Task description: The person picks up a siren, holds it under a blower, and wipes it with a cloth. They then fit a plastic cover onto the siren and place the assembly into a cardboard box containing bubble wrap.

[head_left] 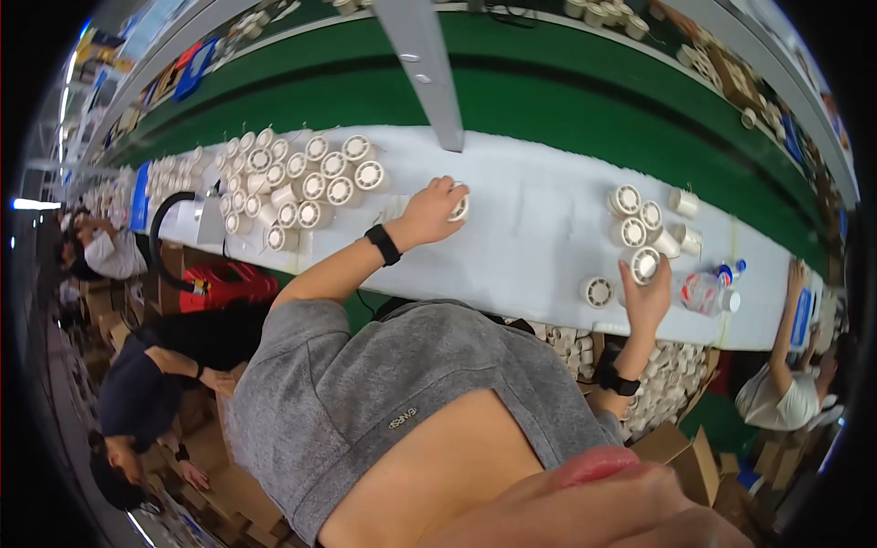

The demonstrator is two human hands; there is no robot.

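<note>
My left hand (431, 215) rests over the middle of the white worktable, its fingers closed round a white plastic cylinder (460, 208) that they partly hide. At the right, my right hand (648, 300) grips another white plastic cylinder (645, 264), its slotted round end turned up. Just beyond that hand stands a small group of the same cylinders (632, 231), some of them tipped on their sides. A single cylinder (597, 292) sits left of my right hand near the table's front edge. Many more cylinders (314, 186) are crowded together on the left part of the table.
A grey post (422, 78) rises at the table's far edge. Clear plastic bottles (702, 293) lie at the right. A black hose (157, 239) and a red machine (228, 286) are at the left. Other people (155, 384) work on both sides. Below the table, a box holds white parts (671, 384).
</note>
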